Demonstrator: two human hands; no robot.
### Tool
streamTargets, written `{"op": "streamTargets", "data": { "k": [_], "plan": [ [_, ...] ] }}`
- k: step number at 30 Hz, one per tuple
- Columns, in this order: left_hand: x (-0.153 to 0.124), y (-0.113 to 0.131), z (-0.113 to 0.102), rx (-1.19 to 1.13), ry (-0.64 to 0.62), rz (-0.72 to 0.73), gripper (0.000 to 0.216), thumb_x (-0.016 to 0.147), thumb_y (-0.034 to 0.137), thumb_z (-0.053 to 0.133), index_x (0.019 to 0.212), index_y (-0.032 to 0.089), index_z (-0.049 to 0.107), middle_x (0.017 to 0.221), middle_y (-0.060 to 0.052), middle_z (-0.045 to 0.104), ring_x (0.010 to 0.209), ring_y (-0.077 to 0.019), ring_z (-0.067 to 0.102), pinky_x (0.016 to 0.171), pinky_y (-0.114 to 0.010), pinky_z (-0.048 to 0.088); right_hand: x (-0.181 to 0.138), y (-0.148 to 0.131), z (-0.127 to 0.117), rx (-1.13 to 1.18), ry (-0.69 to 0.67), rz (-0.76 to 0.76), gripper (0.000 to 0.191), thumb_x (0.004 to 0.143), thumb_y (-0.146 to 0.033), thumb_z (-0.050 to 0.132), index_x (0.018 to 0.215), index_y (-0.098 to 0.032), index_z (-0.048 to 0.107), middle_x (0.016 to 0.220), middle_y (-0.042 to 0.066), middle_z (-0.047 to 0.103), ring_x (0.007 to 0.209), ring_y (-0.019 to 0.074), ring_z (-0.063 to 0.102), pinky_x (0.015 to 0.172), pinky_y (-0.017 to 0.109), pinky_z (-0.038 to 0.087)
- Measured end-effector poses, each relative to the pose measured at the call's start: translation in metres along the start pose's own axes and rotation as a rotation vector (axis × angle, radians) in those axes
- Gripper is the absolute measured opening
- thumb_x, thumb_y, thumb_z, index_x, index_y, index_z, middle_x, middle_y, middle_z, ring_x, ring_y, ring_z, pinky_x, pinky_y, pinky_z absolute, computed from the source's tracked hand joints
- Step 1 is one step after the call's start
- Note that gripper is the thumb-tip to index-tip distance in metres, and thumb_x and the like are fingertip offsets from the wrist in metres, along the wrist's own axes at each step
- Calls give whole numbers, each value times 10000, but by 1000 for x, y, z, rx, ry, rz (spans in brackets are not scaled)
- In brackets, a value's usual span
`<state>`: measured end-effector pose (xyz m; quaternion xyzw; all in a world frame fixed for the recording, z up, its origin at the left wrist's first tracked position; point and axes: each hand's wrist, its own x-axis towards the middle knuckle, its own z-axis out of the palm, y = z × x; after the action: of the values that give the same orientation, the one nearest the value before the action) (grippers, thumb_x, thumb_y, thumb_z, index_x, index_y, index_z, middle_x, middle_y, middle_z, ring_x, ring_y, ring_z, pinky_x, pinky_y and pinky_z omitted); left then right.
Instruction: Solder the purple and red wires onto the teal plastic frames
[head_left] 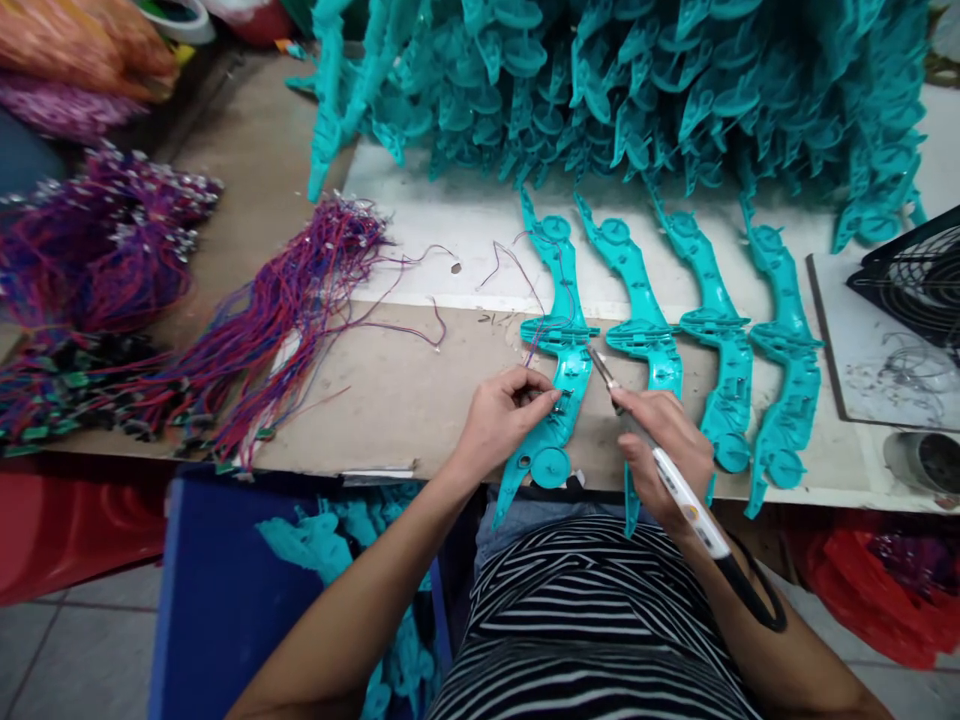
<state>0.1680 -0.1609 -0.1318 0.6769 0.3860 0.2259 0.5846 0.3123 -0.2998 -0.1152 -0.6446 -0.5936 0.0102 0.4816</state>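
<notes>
Several teal plastic gun-shaped shells lie in a row near the table's front edge. My left hand [501, 412] pinches something small against the leftmost shell [559, 330], fingers closed on it; thin red and purple wires [525, 270] run up from there. My right hand [664, 445] is closed round a white soldering iron [679, 490], whose metal tip [600, 366] points at the same shell. The iron's black cord [754, 595] trails back over my wrist. The other shells [720, 330] lie untouched to the right.
A big heap of teal shells [637, 90] fills the back of the table. Bundles of red and purple wires [285, 310] lie at left. A black fan grille [911, 280] stands at right. A blue bin [217, 590] with teal parts sits below the table.
</notes>
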Motion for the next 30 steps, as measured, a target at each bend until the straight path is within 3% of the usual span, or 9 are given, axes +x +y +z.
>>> {"op": "streamTargets", "data": {
  "k": [6,30],
  "plan": [
    [2,1,5,155,23,92,54,764,181,673,715,164,661,675,10,593,590,-95,483,557,-222,415,-16,-4,-12,19,9,-57,312,843,-34,584,1093,-188,691,719,22,635,695,162,599,658,328,542],
    [6,2,10,245,18,162,85,772,173,652,692,174,626,682,13,573,593,-103,454,586,-231,415,-21,5,-9,28,-55,-115,343,833,-59,589,1122,-209,695,708,15,612,733,169,605,664,317,549]
  ]
}}
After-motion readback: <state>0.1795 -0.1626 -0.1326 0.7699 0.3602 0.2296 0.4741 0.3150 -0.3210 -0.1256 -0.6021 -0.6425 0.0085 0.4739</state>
